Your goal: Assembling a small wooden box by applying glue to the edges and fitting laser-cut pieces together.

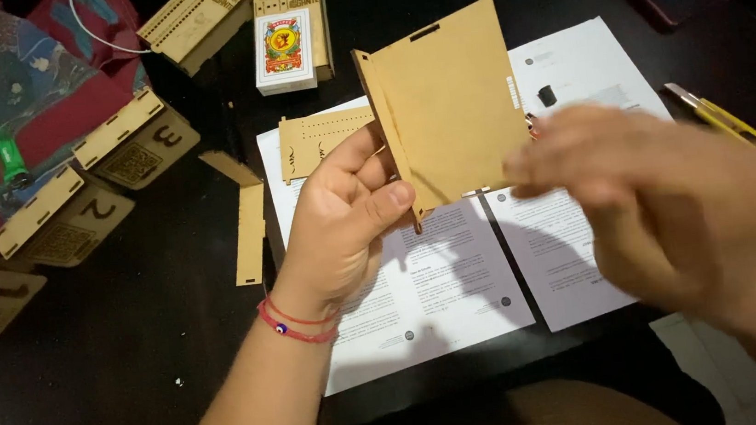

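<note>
My left hand (342, 221) grips a partly joined thin wooden box piece (455, 103): a large flat panel with a narrow side panel fitted along its left edge, held upright above the paper sheets. A red cord bracelet circles that wrist. My right hand (663, 194) is blurred with motion just right of the panel's lower corner, fingers near its edge; nothing shows in it. On the sheets behind lies a slotted wooden panel (325, 139), and a narrow wooden strip (248, 225) rests on the dark table to the left.
Printed paper sheets (458, 279) cover the dark table. Finished wooden boxes with cut-out numerals (135, 139) sit at left on a red cloth. A card deck box (284, 51) stands at the back, a yellow utility knife (739, 127) at right, a small black piece (547, 94) on paper.
</note>
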